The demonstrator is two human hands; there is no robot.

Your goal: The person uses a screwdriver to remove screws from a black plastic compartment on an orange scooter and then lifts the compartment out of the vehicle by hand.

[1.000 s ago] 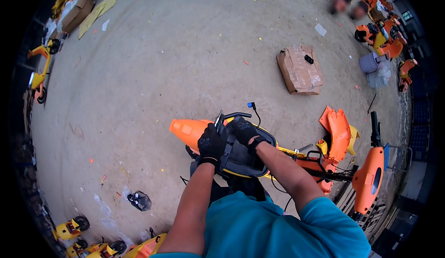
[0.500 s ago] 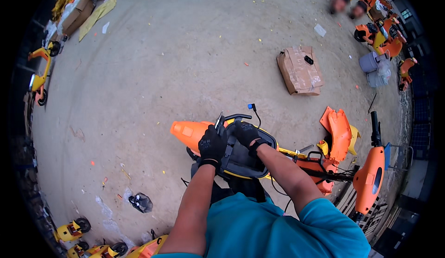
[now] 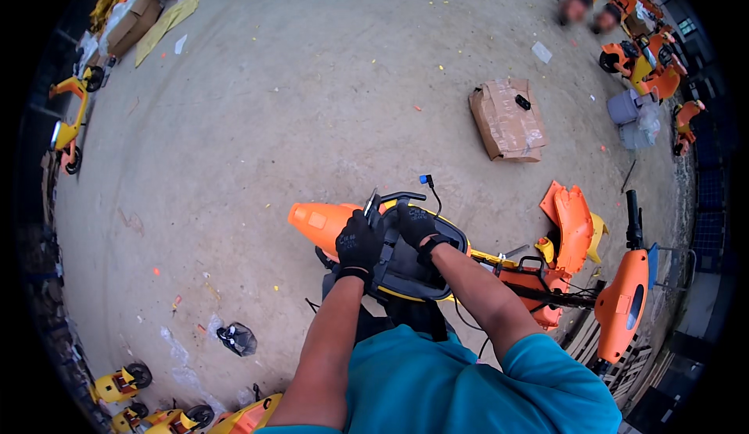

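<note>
The left hand (image 3: 359, 243), in a black knit glove, is curled around a slim silver-coloured metallic object (image 3: 372, 203) that projects beyond the fingers, beside a tapered orange plastic tail cover (image 3: 312, 222). The right hand (image 3: 416, 225), similarly gloved and set a little apart, rests at the upper edge of a black oval storage tub (image 3: 413, 272) rimmed in yellow; whether it grips cannot be discerned. The tub lies in front of the person's body. A black cable with a blue end (image 3: 425, 179) rises just beyond; a brown cardboard box (image 3: 509, 126) sits farther off on the grey floor (image 3: 234, 122).
</note>
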